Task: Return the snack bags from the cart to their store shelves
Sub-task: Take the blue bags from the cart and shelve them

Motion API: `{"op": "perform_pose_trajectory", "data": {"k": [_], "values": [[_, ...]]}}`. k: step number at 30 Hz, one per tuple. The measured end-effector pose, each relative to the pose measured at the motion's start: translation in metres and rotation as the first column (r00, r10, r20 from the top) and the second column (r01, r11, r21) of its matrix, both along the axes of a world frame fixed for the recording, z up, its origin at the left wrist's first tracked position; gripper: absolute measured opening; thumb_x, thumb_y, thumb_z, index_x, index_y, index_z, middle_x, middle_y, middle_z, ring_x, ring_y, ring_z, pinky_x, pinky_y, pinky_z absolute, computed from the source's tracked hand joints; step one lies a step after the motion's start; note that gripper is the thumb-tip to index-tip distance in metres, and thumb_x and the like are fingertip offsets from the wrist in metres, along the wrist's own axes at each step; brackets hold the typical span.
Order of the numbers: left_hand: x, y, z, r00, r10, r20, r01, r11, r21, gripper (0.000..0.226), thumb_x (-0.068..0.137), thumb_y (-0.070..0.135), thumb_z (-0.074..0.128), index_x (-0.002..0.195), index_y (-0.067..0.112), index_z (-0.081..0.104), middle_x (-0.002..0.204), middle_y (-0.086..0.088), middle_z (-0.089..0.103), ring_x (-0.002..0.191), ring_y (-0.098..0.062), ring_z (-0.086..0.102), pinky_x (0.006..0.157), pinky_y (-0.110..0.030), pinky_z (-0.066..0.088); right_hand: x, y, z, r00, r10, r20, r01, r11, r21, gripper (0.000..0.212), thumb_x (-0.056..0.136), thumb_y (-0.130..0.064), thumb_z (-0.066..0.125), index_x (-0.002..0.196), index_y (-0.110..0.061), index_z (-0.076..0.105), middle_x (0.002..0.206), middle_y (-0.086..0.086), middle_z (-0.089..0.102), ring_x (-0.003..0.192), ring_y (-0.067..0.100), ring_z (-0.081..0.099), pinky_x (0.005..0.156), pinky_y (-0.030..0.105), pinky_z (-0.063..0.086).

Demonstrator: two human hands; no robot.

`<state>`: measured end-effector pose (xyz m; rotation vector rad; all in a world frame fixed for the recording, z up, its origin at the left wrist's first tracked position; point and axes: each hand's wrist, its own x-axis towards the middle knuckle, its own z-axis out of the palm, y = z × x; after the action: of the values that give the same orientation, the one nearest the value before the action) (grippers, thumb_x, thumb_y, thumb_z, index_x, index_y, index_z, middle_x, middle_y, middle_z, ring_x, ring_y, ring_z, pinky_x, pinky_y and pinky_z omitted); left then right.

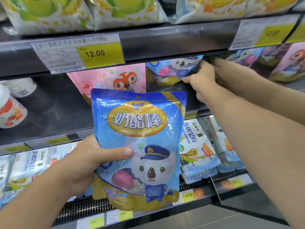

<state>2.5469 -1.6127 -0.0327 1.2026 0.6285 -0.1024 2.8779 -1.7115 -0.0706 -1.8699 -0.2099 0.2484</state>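
Note:
My left hand [92, 164] grips a blue snack bag [140, 146] with a koala in a police cap, held upright in front of the shelves. Higher up and to the right, my right hand [203, 80] is on the middle shelf, fingers closed on the right edge of a matching blue koala bag [171, 71] that stands there. A pink bag with a fox-like figure [115, 80] stands on the same shelf, just left of that bag and behind the top of the held one.
Green and orange fruit bags [74, 12] fill the top shelf above a yellow 12.00 price tag [97, 54]. Yogurt cups [11, 104] sit at the middle shelf's left. Milk packs [199, 149] line the bottom shelf. More cartoon bags [283, 63] stand at the far right.

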Motion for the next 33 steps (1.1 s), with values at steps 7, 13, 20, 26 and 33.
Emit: {"op": "perform_pose_trajectory", "data": {"k": [7,13,20,26,33], "values": [[0.042,-0.012,0.013,0.993,0.079,0.086,-0.083,0.996,0.039,0.048,0.062,-0.005,0.081,0.107,0.008,0.075,0.106,-0.014,0.078,0.09,-0.029,0.076,0.068,-0.034,0.062,-0.12,-0.083,0.021,0.958,0.104,-0.266,-0.002,0.934,0.357,0.029,0.099,-0.025,0.052,0.115,-0.006,0.067,0.107,0.008,0.073,0.095,0.017,0.067,0.087,0.033,0.051],[0.123,-0.024,0.026,0.972,0.151,0.181,-0.183,0.967,0.176,0.041,0.068,-0.01,0.079,0.107,-0.003,0.071,0.102,-0.019,0.078,0.084,-0.029,0.076,0.076,-0.043,0.063,-0.127,-0.111,0.022,0.843,0.486,-0.231,-0.445,0.87,0.211,0.068,0.058,0.0,0.083,0.121,-0.001,0.057,0.107,0.012,0.074,0.098,0.025,0.072,0.077,0.036,0.058],[0.185,-0.027,0.029,0.959,0.238,0.152,-0.283,0.82,0.497,0.068,0.043,0.034,0.094,0.104,0.011,0.073,0.101,-0.003,0.078,0.093,-0.021,0.075,0.085,-0.044,0.061,-0.053,-0.072,0.015,0.986,0.145,0.087,-0.153,0.984,0.091,0.063,0.047,0.002,0.081,0.106,-0.012,0.063,0.103,0.007,0.072,0.094,0.021,0.071,0.083,0.044,0.059],[0.193,-0.037,0.003,0.952,0.292,-0.091,-0.141,0.683,0.717,0.071,0.063,0.023,0.088,0.122,0.01,0.053,0.124,-0.011,0.065,0.117,-0.032,0.06,0.098,-0.041,0.052,-0.038,-0.057,-0.007,0.96,0.102,0.262,-0.095,0.995,-0.04,0.063,0.059,-0.004,0.084,0.115,-0.006,0.057,0.111,0.009,0.069,0.103,0.019,0.067,0.091,0.039,0.056],[0.202,-0.046,-0.004,0.885,0.463,-0.05,-0.291,0.634,0.716,0.058,0.083,0.011,0.072,0.132,0.007,0.04,0.138,-0.015,0.051,0.13,-0.033,0.049,0.103,-0.041,0.047,-0.032,-0.06,-0.004,0.943,0.179,0.281,-0.104,0.959,-0.263,0.078,0.06,-0.01,0.088,0.127,-0.009,0.049,0.117,-0.004,0.059,0.108,0.011,0.055,0.091,0.02,0.042]]}}
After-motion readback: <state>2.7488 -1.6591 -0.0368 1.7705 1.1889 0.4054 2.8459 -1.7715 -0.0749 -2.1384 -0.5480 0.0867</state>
